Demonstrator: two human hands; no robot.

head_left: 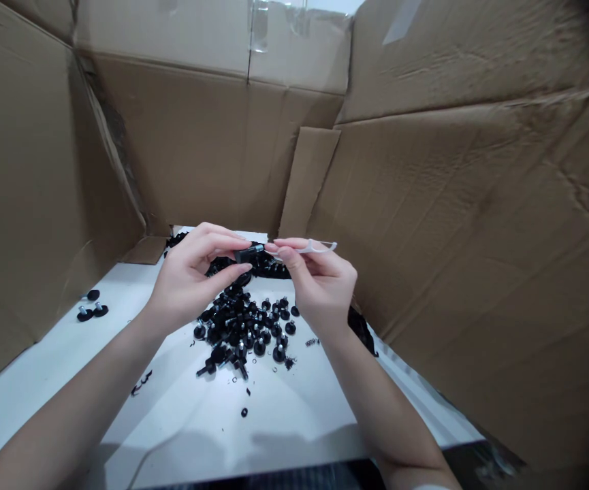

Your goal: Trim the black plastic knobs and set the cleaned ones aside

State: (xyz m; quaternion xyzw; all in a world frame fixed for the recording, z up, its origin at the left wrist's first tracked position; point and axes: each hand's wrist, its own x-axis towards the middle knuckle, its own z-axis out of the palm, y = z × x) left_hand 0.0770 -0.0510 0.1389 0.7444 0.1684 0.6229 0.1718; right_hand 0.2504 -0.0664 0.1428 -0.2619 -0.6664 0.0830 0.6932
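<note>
My left hand (195,272) pinches a black knob (247,254) with a metal threaded stud that points to the right. Close beside it on the right, my right hand (319,279) grips a thin white plastic tool (319,247) between thumb and fingers. The tool's near end is at the stud's tip; whether they touch is too small to tell. Below and between both hands, a pile of black knobs with metal studs (237,323) lies on the white table (171,435).
Tall cardboard walls (186,136) enclose the table at the back and both sides. Several loose black knobs (84,314) lie at the left. Small black scraps (141,383) and a small black ring (244,412) are scattered nearer. More black parts (274,267) sit behind the hands.
</note>
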